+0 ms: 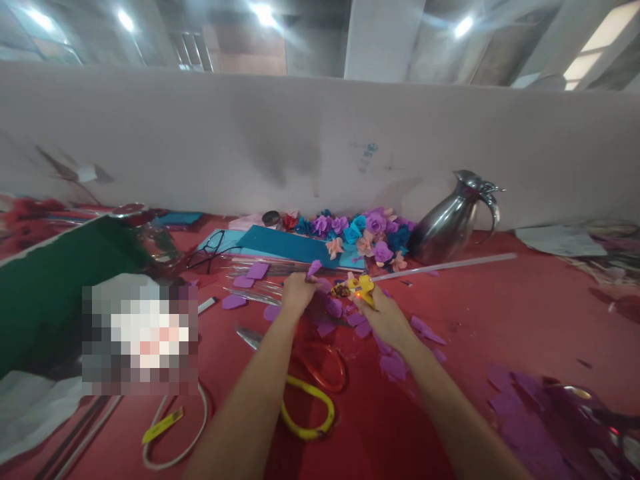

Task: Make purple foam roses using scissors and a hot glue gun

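My left hand [299,295] pinches a small purple crepe-paper petal [314,268] between thumb and fingers. My right hand [384,319] is wrapped round a yellow glue gun [365,288], which has a small orange light on its side. The gun's brown-spotted nozzle end points left, toward the petal, apart from it. A long translucent stick [450,266] runs rightward from behind the gun; whether it is joined to it I cannot tell. Loose purple petals [394,367] lie around and below both hands. Under my left forearm are large scissors [327,410] with one yellow and one red handle.
Purple, blue and peach paper flowers [376,223] are heaped at the back, beside blue sheets [290,245] and thin wires [260,288]. A metal jug [447,223] stands behind right. Eyeglasses [213,252], a green box [45,293] and a white cable [175,463] lie left.
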`<state>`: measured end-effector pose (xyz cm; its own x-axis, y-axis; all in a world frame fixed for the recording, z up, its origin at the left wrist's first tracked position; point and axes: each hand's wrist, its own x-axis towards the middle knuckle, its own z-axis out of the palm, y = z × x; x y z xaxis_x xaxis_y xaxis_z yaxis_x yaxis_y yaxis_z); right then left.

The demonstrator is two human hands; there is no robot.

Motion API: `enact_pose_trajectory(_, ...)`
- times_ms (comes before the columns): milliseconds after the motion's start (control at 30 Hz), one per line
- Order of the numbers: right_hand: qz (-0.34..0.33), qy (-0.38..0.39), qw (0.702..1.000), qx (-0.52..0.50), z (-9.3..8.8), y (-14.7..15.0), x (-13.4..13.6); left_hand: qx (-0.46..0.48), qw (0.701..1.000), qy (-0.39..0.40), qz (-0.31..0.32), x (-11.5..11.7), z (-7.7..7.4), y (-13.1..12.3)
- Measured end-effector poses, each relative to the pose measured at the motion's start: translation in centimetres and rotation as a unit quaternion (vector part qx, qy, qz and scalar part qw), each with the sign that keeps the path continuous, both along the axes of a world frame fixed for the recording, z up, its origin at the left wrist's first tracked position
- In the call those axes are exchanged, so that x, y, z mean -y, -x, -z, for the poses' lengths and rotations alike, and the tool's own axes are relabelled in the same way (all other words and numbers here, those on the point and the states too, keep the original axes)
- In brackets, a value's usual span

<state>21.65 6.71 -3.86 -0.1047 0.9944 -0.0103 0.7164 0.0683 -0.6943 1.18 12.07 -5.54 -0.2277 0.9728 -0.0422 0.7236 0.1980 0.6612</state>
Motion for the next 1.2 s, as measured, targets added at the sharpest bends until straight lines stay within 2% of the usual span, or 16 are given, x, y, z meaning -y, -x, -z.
enact_pose_trajectory(167,0.006,0.004,1.0,0.006,-0.1,0.1,0.1,-0.013,1.0,0.012,0.009,0.0,0.1,0.1)
enact_pose_trajectory(567,0.024,-0.001,1.0,0.02,0.1,0.1,-0.1,-0.042,0.998,0.033,0.022,0.4,-1.1,-0.1)
enact_pose_trajectory(1033,0.035,-0.005,0.996,0.086,-0.5,0.4,0.0,-0.043,0.998,0.032,0.023,0.5,-0.9,0.0)
enact_pose_trajectory(1200,0.052,-0.012,0.996,0.074,-0.7,0.2,0.2,-0.041,0.998,0.047,0.011,0.5,-1.0,0.0)
